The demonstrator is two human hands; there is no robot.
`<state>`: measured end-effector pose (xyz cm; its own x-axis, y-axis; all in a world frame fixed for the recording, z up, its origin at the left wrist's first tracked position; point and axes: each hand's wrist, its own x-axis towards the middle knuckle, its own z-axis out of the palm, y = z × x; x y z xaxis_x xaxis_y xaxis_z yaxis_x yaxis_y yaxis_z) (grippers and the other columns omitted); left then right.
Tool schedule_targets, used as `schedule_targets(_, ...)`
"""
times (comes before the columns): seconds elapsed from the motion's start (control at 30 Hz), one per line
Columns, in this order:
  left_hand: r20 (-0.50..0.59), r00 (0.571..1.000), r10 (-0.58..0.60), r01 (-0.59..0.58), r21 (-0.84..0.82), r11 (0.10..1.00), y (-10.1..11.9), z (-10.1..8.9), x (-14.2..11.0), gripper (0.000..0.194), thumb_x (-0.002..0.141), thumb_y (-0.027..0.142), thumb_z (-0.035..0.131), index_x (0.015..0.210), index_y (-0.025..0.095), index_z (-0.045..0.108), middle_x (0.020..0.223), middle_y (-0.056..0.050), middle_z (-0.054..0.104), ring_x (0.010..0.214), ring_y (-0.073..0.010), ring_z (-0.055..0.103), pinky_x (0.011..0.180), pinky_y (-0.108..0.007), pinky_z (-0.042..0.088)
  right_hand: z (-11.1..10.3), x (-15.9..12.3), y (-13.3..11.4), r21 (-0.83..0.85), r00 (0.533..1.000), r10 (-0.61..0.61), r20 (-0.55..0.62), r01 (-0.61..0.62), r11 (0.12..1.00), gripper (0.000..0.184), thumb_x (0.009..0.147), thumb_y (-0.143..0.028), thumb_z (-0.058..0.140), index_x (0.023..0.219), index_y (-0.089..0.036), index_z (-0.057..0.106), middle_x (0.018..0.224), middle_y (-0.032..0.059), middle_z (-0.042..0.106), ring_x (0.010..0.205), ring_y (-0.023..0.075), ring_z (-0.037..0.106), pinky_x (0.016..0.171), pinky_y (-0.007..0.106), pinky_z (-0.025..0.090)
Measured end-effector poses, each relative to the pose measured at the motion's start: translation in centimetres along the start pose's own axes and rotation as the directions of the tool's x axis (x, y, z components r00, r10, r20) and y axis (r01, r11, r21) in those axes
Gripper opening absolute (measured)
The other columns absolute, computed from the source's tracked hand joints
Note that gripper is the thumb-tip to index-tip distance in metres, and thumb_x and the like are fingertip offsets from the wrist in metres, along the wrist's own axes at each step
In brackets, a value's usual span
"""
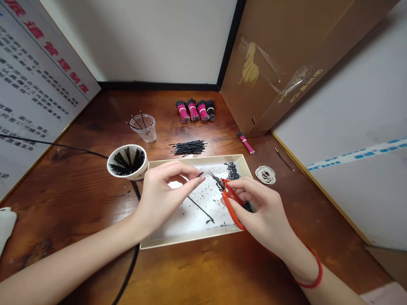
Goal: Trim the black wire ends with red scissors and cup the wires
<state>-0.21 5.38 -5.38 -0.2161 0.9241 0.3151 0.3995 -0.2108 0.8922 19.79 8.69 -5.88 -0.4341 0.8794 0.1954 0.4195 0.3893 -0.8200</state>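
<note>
My right hand (262,209) is shut on small red-handled snips (231,204), their metal blades (216,180) pointing up and left over a white-lined tray (193,242). My left hand (162,195) pinches a thin black wire (200,174) between its fingertips, just left of the blades. Another black wire (200,209) lies on the tray under and beyond those fingers. Tiny dark clippings are scattered over the tray's white floor. A heap of black trimmings (232,170) sits near the far rim, close to the blades.
A white cup of black wires (127,162) stands left of the tray beside a clear plastic cup (144,129). Pink-banded wire bundles (193,110), loose black wires (188,147) and rubber bands (265,174) lie on the wooden desk (95,127). A black cable (63,146) crosses it.
</note>
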Motion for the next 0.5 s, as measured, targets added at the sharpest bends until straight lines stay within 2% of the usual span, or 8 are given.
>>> schedule_targets(0.27, -0.033, 0.992, 0.119, -0.118, 0.029, 0.993, -0.23, 0.18, -0.23, 0.009, 0.074, 0.010, 0.074, 0.069, 0.016, 0.069, 0.069, 0.000, 0.069, 0.066, -0.0108, 0.063, 0.057, -0.021, 0.054, 0.24, -0.31, -0.65, -0.011, 1.000, -0.016, -0.008, 0.016, 1.000, 0.011, 0.077, -0.015, 0.065, 0.086, -0.021, 0.063, 0.072, 0.0012, 0.060, 0.059, 0.0120, 0.049, 0.050, 0.026, 0.045)
schedule_targets(0.5, -0.033, 0.991, 0.131, -0.129, 0.041, 0.991, -0.19, 0.13, -0.10, 0.011, 0.075, 0.010, 0.073, 0.068, 0.016, 0.068, 0.069, 0.000, 0.067, 0.065, -0.0102, 0.061, 0.056, -0.021, 0.053, 0.58, -0.50, -0.55, 0.012, 1.000, 0.029, 0.007, -0.029, 1.000, 0.011, 0.077, -0.013, 0.064, 0.085, -0.021, 0.064, 0.072, 0.0011, 0.060, 0.060, 0.0121, 0.050, 0.049, 0.025, 0.044)
